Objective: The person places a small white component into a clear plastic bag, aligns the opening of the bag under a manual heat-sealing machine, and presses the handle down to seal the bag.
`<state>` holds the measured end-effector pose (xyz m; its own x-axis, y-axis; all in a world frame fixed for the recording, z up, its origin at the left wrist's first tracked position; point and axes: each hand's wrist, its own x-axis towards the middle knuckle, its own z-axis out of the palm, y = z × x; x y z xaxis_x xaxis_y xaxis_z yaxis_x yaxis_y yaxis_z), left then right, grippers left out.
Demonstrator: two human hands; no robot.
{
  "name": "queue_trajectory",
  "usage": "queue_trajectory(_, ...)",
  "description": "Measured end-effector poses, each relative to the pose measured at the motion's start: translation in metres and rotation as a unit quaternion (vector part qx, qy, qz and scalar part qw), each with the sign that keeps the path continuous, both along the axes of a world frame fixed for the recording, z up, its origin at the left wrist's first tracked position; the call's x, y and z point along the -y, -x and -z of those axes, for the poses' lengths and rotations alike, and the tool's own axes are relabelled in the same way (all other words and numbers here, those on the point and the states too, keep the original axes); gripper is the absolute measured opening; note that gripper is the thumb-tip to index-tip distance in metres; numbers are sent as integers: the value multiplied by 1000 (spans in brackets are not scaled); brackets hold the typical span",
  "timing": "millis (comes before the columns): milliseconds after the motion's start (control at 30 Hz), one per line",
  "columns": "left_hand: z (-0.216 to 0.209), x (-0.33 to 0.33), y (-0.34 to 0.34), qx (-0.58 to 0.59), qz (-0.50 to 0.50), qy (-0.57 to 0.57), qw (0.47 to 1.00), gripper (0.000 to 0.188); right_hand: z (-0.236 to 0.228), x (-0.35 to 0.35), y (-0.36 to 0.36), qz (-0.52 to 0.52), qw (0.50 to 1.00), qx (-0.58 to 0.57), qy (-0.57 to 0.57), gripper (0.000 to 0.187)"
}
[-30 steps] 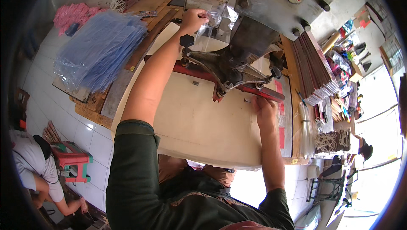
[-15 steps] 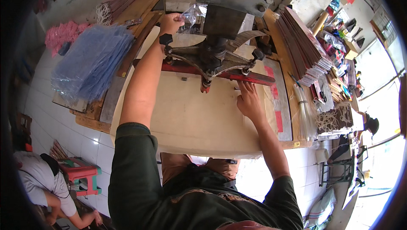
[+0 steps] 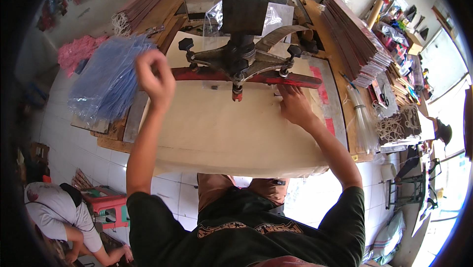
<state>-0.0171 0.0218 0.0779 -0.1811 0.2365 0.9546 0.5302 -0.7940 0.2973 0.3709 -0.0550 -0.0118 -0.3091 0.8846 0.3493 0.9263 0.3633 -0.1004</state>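
Observation:
My left hand [image 3: 155,80] is raised over the left edge of the cream sheet [image 3: 217,124], beside a stack of bluish clear plastic sheets [image 3: 106,77]. Its fingers curl inward and are blurred, and nothing can be made out in them. Flat on the cream sheet lies my right hand [image 3: 295,105], fingers stretched forward with the tips at the right part of a red bar [image 3: 290,78]. That bar hangs from a dark metal press head [image 3: 241,55] with black knobs. A clear plastic piece [image 3: 213,25] lies behind and beneath the bar.
Brown folded boards [image 3: 352,40] are stacked on the right, near a tied bundle of clear strips [image 3: 361,119]. Pink material [image 3: 81,52] sits at far left. A person [image 3: 64,213] crouches at lower left by a red stool [image 3: 111,208].
My left hand has left the clear plastic behind the press and swung back and left toward the bluish stack. My right hand stays by the bar. The view has shifted slightly.

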Motion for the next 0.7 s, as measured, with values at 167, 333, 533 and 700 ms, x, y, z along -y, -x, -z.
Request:
queue_trajectory(167, 64, 44, 4, -153, 69, 325, 931, 16, 0, -3, 10, -17, 999, -35, 21, 56)
queue_trajectory(333, 76, 10, -15, -126, 43, 497, 857, 32, 3, -3, 3, -27, 997, -66, 1, 49)
queue_trajectory(533, 119, -9, -17, 3, 162, 438, 884, 31, 6, -3, 3, -23, 997, -71, -25, 43)
queue_trajectory(700, 126, -11, -15, -53, 86, 434, 895, 29, -3, 4, 8, -11, 997, -75, 17, 45)
